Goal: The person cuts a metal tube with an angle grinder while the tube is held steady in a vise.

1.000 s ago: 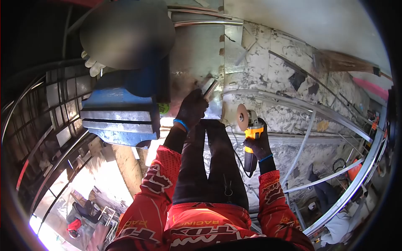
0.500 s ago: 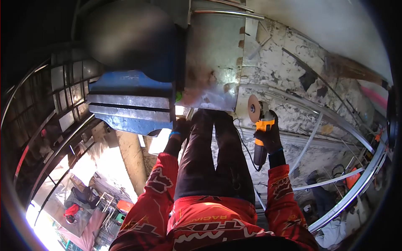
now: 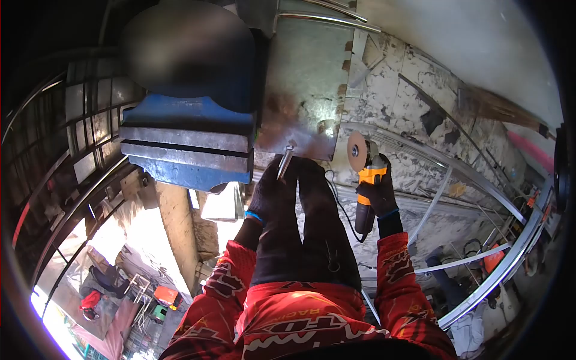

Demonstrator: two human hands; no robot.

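An orange and black angle grinder point(image 3: 370, 177) with a brown disc at its top is in my right hand point(image 3: 379, 191), gloved in black and wrapped around its body. The disc faces left and up, apart from any metal. A short shiny metal tube point(image 3: 286, 162) sticks up from my left hand point(image 3: 267, 189), also in a dark glove, whose fingers are closed around its lower end. That hand is in front of my left thigh, right of the blue bench vise point(image 3: 189, 150). The vise's jaws are close together, with a narrow dark gap between them.
A metal sheet-topped surface point(image 3: 306, 84) lies ahead, with metal tubes point(image 3: 330, 21) at its far end. Long metal frame bars point(image 3: 480, 186) curve along the right. The grinder's black cord point(image 3: 337, 201) hangs by my leg. A wooden post point(image 3: 177, 219) stands below the vise.
My left hand has come up from beside the vise and now shows the metal tube. My right hand, with the grinder, has shifted slightly left in view. The whole view has moved a little.
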